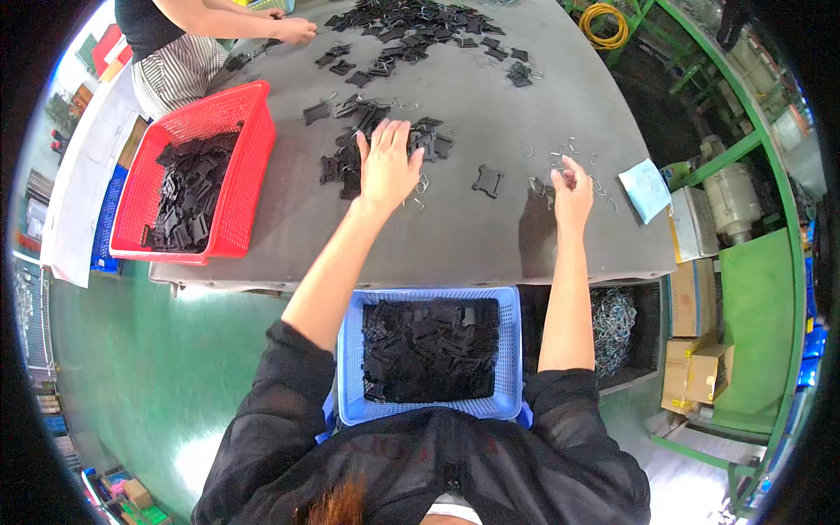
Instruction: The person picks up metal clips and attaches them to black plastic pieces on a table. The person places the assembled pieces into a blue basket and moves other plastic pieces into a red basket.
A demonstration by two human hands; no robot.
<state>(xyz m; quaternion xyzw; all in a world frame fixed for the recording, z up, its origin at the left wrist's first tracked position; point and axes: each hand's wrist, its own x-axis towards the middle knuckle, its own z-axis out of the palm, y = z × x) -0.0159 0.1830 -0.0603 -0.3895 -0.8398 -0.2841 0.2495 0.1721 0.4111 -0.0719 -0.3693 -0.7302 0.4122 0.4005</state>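
My left hand (pixel 388 166) lies over a pile of black plastic plates (pixel 350 164) on the grey table, with its fingers stretched out and its thumb apart. Bent metal wire hooks (pixel 422 185) are scattered beside its palm. My right hand (pixel 573 194) is above a small spread of similar loose wire hooks (pixel 599 185) at the right. Its thumb and fingers are bent toward each other; whatever lies between them is too small to make out. One separate black plate (pixel 487 181) rests flat on the table between my hands.
A blue basket (pixel 348 372) of black plates stands at my lap, and a red basket (pixel 248 214) of them at the left. A light-blue face mask (pixel 646 191) lies near the table's right edge. Another person's hand (pixel 297 31) works by the far heap (pixel 411 26).
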